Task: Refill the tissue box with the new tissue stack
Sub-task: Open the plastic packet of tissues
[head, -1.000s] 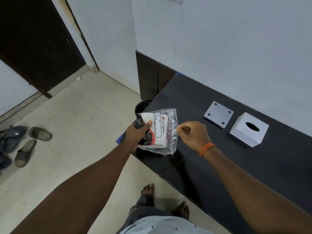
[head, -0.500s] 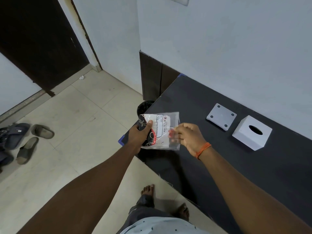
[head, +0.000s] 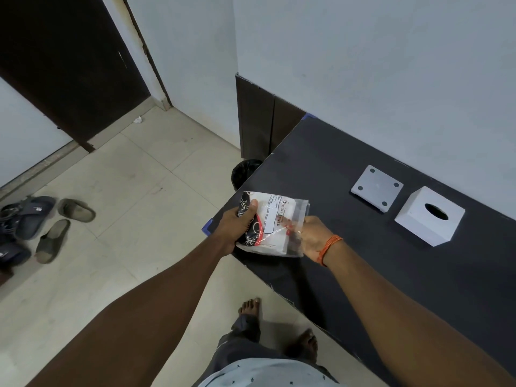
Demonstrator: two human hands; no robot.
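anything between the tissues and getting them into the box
Yes. The tissues are sealed in a plastic pack gripped by both the left hand and right hand. The table between it and the white box looks bare.

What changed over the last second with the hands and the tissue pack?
The right hand, a closed fist clear of the tissue pack a second ago, moved in and took hold of the wrapper's right edge. The left hand kept its grip on the pack's left end. The tissue box and its base plate stayed put on the table.
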